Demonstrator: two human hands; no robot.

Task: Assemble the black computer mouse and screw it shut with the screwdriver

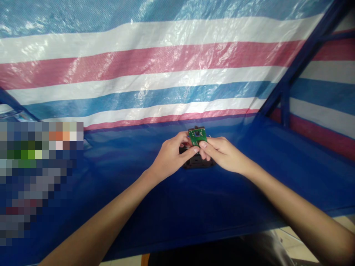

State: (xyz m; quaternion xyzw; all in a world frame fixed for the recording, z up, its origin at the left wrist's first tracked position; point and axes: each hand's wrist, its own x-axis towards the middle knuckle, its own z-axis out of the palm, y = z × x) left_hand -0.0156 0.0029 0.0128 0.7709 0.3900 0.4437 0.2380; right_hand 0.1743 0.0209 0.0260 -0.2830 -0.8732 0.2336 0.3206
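A small green circuit board (197, 135) is pinched between both my hands above the blue table (194, 207). My left hand (172, 157) grips its left edge with thumb and fingers closed. My right hand (222, 155) pinches its right edge. Under the hands lies a black plastic housing (196, 162) on the table, partly hidden by my fingers; whether the board touches it I cannot tell.
A striped blue, white and red tarp (155, 66) hangs as a back wall behind the table. A dark blue metal frame post (285, 96) stands at the right. A blurred-out patch (39, 177) covers the left side.
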